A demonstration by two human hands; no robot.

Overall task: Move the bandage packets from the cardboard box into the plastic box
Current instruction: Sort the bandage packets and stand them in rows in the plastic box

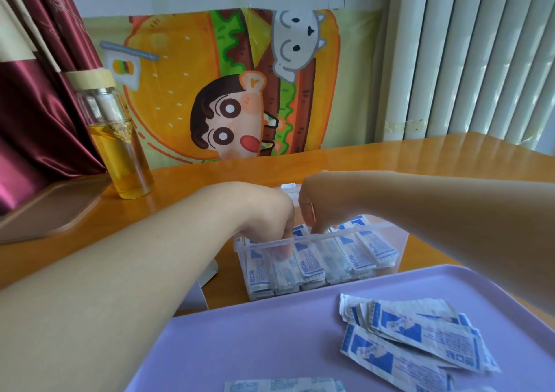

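The left hand (pixel 264 211) and right hand (pixel 318 202) dip their fingers into the box (pixel 330 237) among upright packets (pixel 309 268); whether either hand pinches one cannot be told. More packets lie loose on the tray (pixel 270 346) just in front of the box. They look light, thin and floppy, so they are probably best pinched across the flat faces near an end.

Two bare forearms (pixel 120 271), L hand (pixel 270 211) bare, R hand (pixel 318 202) bare

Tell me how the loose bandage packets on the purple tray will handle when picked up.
The bandage packets look thin and creased, so probably floppy and very light. They overlap in a loose heap, so lifting one may drag others. The purple tray looks smooth; a push would likely slide them.
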